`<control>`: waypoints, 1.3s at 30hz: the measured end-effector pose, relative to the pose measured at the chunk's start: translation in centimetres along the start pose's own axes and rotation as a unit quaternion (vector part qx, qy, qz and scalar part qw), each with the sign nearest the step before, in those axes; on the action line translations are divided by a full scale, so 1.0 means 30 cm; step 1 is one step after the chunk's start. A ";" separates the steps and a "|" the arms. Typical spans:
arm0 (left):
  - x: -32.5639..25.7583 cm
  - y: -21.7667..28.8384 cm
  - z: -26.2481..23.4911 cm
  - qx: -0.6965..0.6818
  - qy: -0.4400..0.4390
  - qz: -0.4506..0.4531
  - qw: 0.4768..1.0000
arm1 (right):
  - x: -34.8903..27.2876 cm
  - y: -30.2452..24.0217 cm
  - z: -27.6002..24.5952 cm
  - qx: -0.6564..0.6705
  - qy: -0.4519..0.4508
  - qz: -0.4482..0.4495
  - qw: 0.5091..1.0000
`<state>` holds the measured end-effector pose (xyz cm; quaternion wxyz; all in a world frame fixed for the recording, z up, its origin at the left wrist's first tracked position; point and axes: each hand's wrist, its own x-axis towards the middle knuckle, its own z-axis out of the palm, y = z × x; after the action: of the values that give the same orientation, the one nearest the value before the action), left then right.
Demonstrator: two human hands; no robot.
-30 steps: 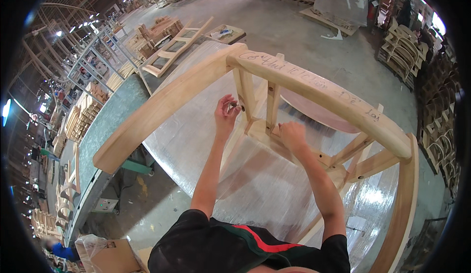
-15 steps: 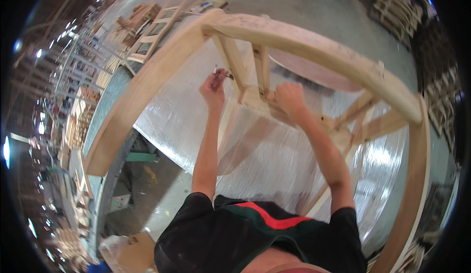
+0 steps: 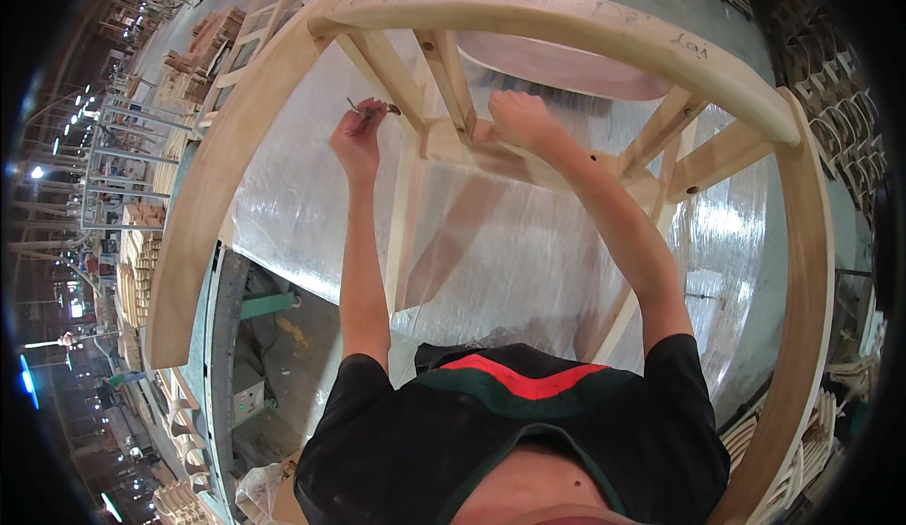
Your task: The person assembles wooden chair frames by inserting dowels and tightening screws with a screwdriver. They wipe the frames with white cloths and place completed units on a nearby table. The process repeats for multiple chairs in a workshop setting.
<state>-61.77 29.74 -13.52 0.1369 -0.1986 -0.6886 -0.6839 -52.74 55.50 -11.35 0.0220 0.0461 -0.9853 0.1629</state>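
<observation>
A curved pale wooden frame [image 3: 557, 21] arches across the view, with slats running from its arch to a crosspiece. My left hand [image 3: 357, 145] is pinched around a small thin metal piece [image 3: 352, 104] that pokes up from the fingertips. Its fingers are close beside the left slat [image 3: 382, 67], near a dark spot on the slat that could be a hole or fitting. My right hand [image 3: 522, 121] is closed in a fist at the foot of the second slat [image 3: 445, 82], by the crosspiece [image 3: 510, 164]; whatever it grips is hidden.
Shiny clear film covers the work surface [image 3: 472, 261] beneath the frame. A rounded pinkish panel [image 3: 562, 65] lies beyond the slats. Wooden parts are stacked at the far left [image 3: 203, 49] and on the right [image 3: 826, 100]. A green metal bar [image 3: 266, 305] juts out under the table edge.
My view has shifted, so the frame and both hands appear farther left and higher. Both hands keep about the same places against the slats, still closed.
</observation>
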 end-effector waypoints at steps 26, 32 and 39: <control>-0.041 -0.079 0.084 0.000 0.153 -0.019 0.988 | -0.030 -0.032 -0.064 0.064 0.022 -0.066 0.996; -0.013 0.176 0.053 -0.154 0.229 0.048 0.960 | -0.180 -0.193 -0.322 0.244 0.007 -0.118 0.963; -0.440 0.481 0.150 -0.325 -0.120 -0.431 0.833 | -0.316 -0.255 -0.279 0.480 0.123 -0.106 0.862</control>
<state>-43.09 32.88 -6.90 -0.3280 0.0044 -0.4539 -0.8285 -42.33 51.79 -1.54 0.1356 0.1348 -0.7633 0.6171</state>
